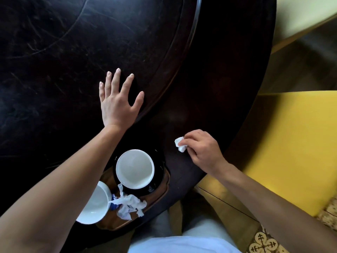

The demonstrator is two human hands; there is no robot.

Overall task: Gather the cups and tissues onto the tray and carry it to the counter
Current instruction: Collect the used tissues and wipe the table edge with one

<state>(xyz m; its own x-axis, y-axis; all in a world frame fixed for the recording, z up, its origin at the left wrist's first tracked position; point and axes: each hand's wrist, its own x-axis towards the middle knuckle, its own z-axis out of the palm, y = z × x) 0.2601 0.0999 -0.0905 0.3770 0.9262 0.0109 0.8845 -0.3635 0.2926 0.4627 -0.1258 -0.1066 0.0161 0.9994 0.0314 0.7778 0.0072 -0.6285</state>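
A brown wooden tray sits at the near edge of the dark round table. On it stands a white cup on a black saucer, a second white cup partly hidden by my left forearm, and crumpled white tissues. My right hand pinches a small crumpled white tissue just above the table, to the right of the tray. My left hand lies flat with spread fingers on the table's raised inner disc, beyond the tray.
The dark table has a raised round centre disc with a rim. A yellow chair seat stands to the right of the table's edge. Patterned floor tiles show at the lower right.
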